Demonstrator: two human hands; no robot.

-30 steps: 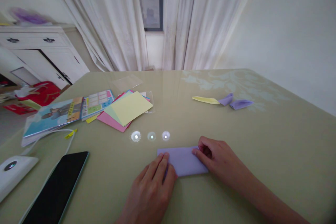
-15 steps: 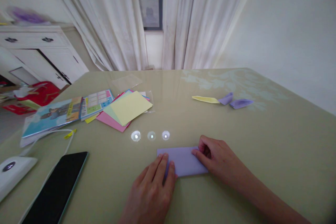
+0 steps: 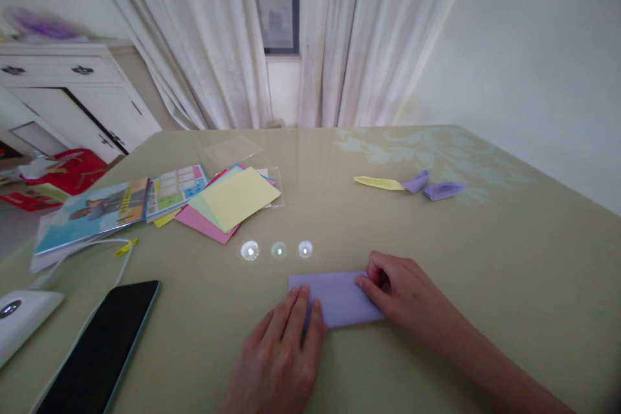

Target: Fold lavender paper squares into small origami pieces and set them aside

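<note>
A folded sheet of purple paper [image 3: 339,297] lies on the table in front of me, a long rectangle with its far edge nearly level. Flat across its left end rests my left hand [image 3: 286,343], fingers stretched out and pressing down on the paper. My right hand [image 3: 395,281] pinches the far right corner between thumb and curled fingers. The paper under my left fingers and inside the right pinch is hidden.
Beyond my hands lie a folded yellow paper piece [image 3: 378,183] and a folded purple one [image 3: 444,191]. Coloured sheets [image 3: 242,197] overlap booklets [image 3: 97,210] at the left. A phone [image 3: 101,343], a white cable [image 3: 127,265] and a white device [image 3: 29,317] are nearer on the left.
Both hands hold nearly the same place on the purple paper. The whole view has shifted very slightly; nothing on the table has visibly moved.
</note>
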